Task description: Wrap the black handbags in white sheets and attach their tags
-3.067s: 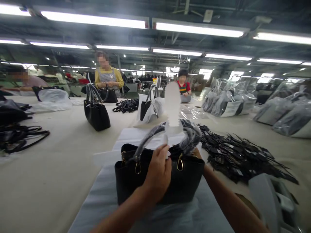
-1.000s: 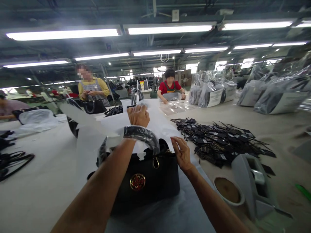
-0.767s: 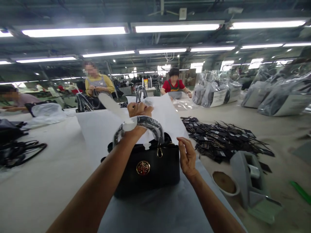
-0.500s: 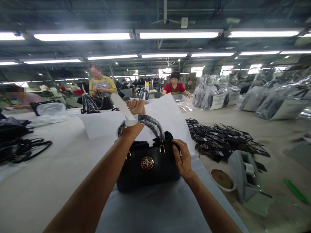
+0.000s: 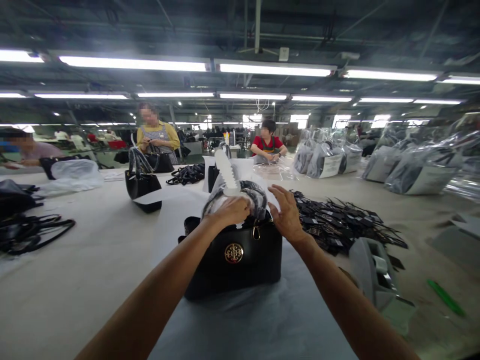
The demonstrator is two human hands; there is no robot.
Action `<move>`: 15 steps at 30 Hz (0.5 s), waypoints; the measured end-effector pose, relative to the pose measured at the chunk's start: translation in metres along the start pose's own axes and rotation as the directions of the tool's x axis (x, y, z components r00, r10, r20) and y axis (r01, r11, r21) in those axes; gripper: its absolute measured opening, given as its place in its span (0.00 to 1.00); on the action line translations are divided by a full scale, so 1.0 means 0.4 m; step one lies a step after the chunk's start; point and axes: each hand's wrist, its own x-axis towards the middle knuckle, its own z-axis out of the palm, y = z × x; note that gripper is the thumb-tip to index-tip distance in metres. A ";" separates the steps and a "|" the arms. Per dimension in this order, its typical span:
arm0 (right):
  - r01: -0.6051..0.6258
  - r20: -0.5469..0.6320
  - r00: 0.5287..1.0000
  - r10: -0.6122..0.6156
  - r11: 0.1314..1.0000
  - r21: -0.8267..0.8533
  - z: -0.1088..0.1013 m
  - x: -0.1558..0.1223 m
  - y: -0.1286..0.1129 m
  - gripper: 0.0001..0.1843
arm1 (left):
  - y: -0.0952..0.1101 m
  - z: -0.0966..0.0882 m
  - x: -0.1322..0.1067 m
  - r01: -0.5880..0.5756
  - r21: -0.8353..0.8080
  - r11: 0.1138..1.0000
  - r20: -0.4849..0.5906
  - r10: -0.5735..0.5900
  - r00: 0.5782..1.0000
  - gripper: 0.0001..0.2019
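Note:
A black handbag (image 5: pixel 232 260) with a round gold emblem stands upright on a grey sheet (image 5: pixel 258 325) right in front of me. Its plastic-wrapped handles (image 5: pixel 257 192) arch over the top, and a white scalloped strip (image 5: pixel 226 174) sticks up from them. My left hand (image 5: pixel 230 210) lies on the bag's opening under the handles, its fingers curled down on crumpled white paper. To the right, my right hand (image 5: pixel 287 215) hovers at the bag's top right corner by the handle ring, fingers spread and holding nothing.
A heap of black tags (image 5: pixel 345 225) lies to the right, with a grey tape dispenser (image 5: pixel 375 280) and a green pen (image 5: pixel 446 297) nearer me. Another black handbag (image 5: pixel 142 185) stands at the left, black straps (image 5: pixel 30 232) farther left. Bagged handbags (image 5: pixel 420 172) and seated people line the far side.
My left hand has come down from holding the large white sheet up behind the bag to the bag's opening. The sheet no longer stands up. My right hand let go of the bag's corner and spread.

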 end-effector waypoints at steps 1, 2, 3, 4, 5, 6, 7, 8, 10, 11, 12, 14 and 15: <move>0.055 0.065 0.996 -0.054 0.998 -0.022 0.007 0.027 0.004 0.22 | 0.006 0.004 -0.006 -0.023 0.001 1.000 0.015 0.023 1.000 0.10; 0.108 0.137 0.985 -0.102 0.994 -0.033 0.017 0.050 0.009 0.23 | 0.011 0.008 -0.011 -0.041 0.002 0.999 0.020 0.041 0.999 0.09; 0.157 0.211 0.966 -0.147 0.987 -0.033 0.027 0.067 0.013 0.23 | 0.015 0.012 -0.015 -0.056 0.006 0.998 0.013 0.056 0.998 0.10; 0.198 0.281 0.942 -0.183 0.980 -0.025 0.038 0.078 0.017 0.22 | 0.017 0.014 -0.018 -0.069 0.012 0.998 -0.005 0.069 0.998 0.10; 0.228 0.339 0.917 -0.209 0.974 -0.015 0.048 0.084 0.022 0.21 | 0.019 0.016 -0.022 -0.081 0.020 0.996 -0.030 0.082 0.996 0.11; 0.245 0.384 0.896 -0.224 0.969 -0.006 0.056 0.086 0.026 0.21 | 0.019 0.016 -0.024 -0.091 0.029 0.995 -0.057 0.093 0.994 0.13; 0.250 0.413 0.882 -0.227 0.968 -0.002 0.062 0.086 0.032 0.20 | 0.019 0.015 -0.027 -0.096 0.036 0.995 -0.085 0.099 0.991 0.14; 0.244 0.423 0.879 -0.220 0.970 -0.004 0.064 0.084 0.037 0.20 | 0.019 0.013 -0.029 -0.092 0.043 0.995 -0.112 0.096 0.989 0.14; 0.194 0.388 0.907 -0.165 0.980 -0.038 0.059 0.083 0.048 0.16 | 0.014 0.006 -0.033 -0.061 0.053 0.997 -0.163 0.069 0.984 0.14; 0.158 0.342 0.931 -0.126 0.985 -0.066 0.051 0.085 0.053 0.12 | 0.011 0.002 -0.034 -0.041 0.056 0.998 -0.185 0.051 0.981 0.14; 0.119 0.284 0.955 -0.088 0.988 -0.094 0.041 0.088 0.057 0.09 | 0.006 -0.002 -0.036 -0.023 0.057 0.998 -0.201 0.034 0.979 0.14; 0.065 0.172 0.984 -0.043 0.990 -0.127 0.017 0.097 0.062 0.05 | -0.006 -0.007 -0.039 0.003 0.070 0.998 -0.243 0.014 0.970 0.14; 0.056 0.133 0.990 -0.039 0.990 -0.132 0.004 0.100 0.062 0.04 | -0.011 -0.009 -0.041 0.005 0.088 0.996 -0.275 0.020 0.961 0.14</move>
